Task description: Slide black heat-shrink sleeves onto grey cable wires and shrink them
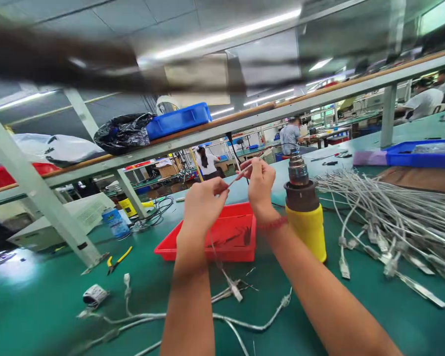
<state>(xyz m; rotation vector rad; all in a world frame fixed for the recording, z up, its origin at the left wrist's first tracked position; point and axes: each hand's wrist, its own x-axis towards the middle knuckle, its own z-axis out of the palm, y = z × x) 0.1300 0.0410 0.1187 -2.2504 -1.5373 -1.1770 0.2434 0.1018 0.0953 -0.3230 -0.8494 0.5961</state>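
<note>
Pinching a thin cable (241,174) w/ both hands raised above the green table (52,316). Head view, only one: left hand (203,200) has thumb + forefinger closed on the cable's lower stretch, other fingers curled in. Right hand (259,183) sits just beyond and slightly higher, fingertips closed on the same cable nr its upper end; red bracelet (276,224) on that wrist. Cable runs taut betw. the two pinches, then hangs down from the left fingers to a white connector (236,290) lying on the table below the wrists.

Behind and below the fingers: red tray (230,237), shallow, w/ a few dark bits inside. Just right of the right hand: yellow heat gun (306,217) standing upright, nozzle up, approx. level w/ the fingers. Further right, well apart: big pile of grey cables (393,217). Below the forearms: loose white cables (141,321) on the table. Far left of the fingers: yellow-handled pliers (118,259) and a tape roll (95,295). Other people work at benches beyond.
</note>
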